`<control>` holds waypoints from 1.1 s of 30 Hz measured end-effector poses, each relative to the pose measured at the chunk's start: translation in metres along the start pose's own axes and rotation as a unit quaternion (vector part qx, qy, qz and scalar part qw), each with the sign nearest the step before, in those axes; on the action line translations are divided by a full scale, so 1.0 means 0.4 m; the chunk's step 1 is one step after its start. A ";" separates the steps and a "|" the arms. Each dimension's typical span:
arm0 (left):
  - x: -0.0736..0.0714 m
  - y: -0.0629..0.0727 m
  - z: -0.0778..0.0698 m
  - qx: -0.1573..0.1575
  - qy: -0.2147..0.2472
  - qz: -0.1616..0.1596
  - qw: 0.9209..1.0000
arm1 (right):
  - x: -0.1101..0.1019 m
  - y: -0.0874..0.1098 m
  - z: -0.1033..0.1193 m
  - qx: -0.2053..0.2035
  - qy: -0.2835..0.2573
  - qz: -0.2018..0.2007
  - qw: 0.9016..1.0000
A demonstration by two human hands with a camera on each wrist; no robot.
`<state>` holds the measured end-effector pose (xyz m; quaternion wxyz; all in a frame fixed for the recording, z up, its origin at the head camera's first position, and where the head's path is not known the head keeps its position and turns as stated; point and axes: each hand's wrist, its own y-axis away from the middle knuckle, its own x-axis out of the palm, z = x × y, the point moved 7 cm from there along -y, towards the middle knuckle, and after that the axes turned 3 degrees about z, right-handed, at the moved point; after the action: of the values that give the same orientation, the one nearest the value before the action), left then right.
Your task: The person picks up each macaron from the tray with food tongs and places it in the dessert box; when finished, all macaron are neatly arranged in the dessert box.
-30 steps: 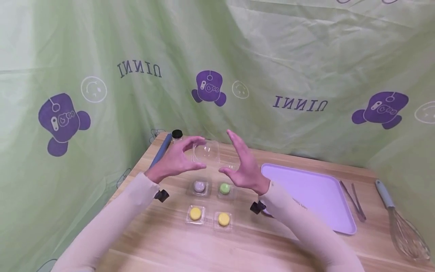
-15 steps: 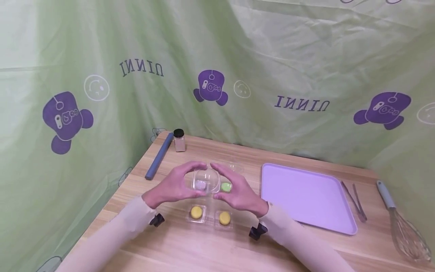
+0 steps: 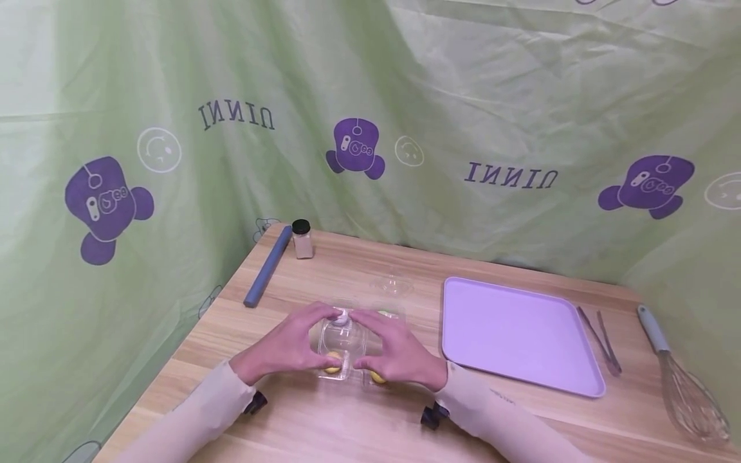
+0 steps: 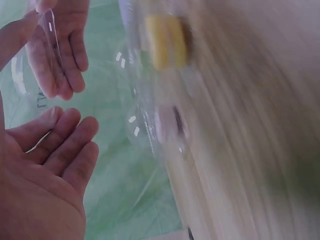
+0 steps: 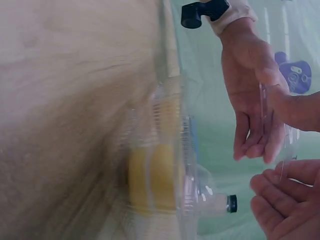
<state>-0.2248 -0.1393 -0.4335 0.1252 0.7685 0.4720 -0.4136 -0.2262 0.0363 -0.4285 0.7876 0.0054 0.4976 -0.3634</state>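
A clear plastic domed lid [image 3: 343, 339] is held between both hands, low over the rows of macarons. My left hand [image 3: 283, 345] grips its left side between thumb and fingers. My right hand [image 3: 403, 350] grips the right side the same way. Through the lid shows a yellow macaron [image 3: 332, 363] on a clear square base; another yellow macaron [image 3: 378, 377] lies partly hidden by the right hand. Just behind, a lilac macaron [image 3: 340, 317] and a mostly covered green macaron [image 3: 386, 314] sit in clear packs. In the left wrist view, a clear dome [image 4: 134, 126] bulges over the lilac one.
Another clear lid [image 3: 392, 284] lies behind the packs. A purple tray [image 3: 521, 337], tongs [image 3: 602, 344] and a whisk [image 3: 683, 379] are at the right. At the back left are a blue rod [image 3: 268, 267] and a black-capped jar [image 3: 303, 240].
From above the table's back, both hands have come together on the lid's sides and brought it down toward me, past the lilac macaron to above the front left yellow one.
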 end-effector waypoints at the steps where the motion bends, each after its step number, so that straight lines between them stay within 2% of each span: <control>1: 0.002 0.004 0.003 -0.004 -0.018 0.002 1.000 | 0.006 0.000 0.001 0.005 0.008 0.008 1.000; 5: 0.011 0.019 0.013 -0.009 -0.073 0.013 0.997 | 0.028 -0.005 0.001 0.026 0.040 0.043 0.998; 9: 0.019 0.030 0.024 -0.010 -0.095 0.024 0.995 | 0.049 -0.011 -0.001 0.041 0.070 0.075 0.994; 22: 0.038 0.038 0.048 -0.040 -0.115 0.049 0.991 | 0.087 -0.020 0.001 0.032 0.135 0.109 0.984; 28: 0.038 0.039 0.049 -0.042 -0.114 0.051 0.991 | 0.087 -0.020 0.008 0.029 0.152 0.106 0.982; 33: 0.047 0.046 0.051 -0.040 -0.104 0.067 0.992 | 0.094 -0.016 0.017 0.009 0.166 0.104 0.981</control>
<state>-0.2161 -0.1489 -0.4642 0.2317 0.7455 0.4201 -0.4626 -0.2156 0.0078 -0.4524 0.7277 0.1245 0.6143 -0.2785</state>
